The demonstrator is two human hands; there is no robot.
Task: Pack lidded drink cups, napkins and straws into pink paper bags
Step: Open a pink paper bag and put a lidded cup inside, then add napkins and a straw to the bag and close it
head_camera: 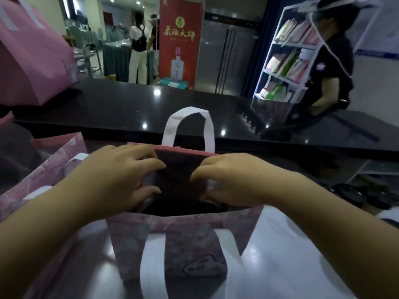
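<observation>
In the head view, the pink paper bag (190, 229) stands upright just in front of the person, close below the black counter (121, 108). The left hand (121, 175) and the right hand (237, 180) each grip one short side of its mouth, with fingers and thumb curled over the edge. I judge they pull the sides apart so the mouth is wide enough for packing.

The mouth points up toward the camera, and its long axis runs from left to right. The far handle (169, 130) stands up, while the near handle (151, 266) hangs down over the front face. The inside is dark, so it is perhaps empty, but I cannot tell. Another pink bag (49, 169) stands just beside it on the left.
</observation>
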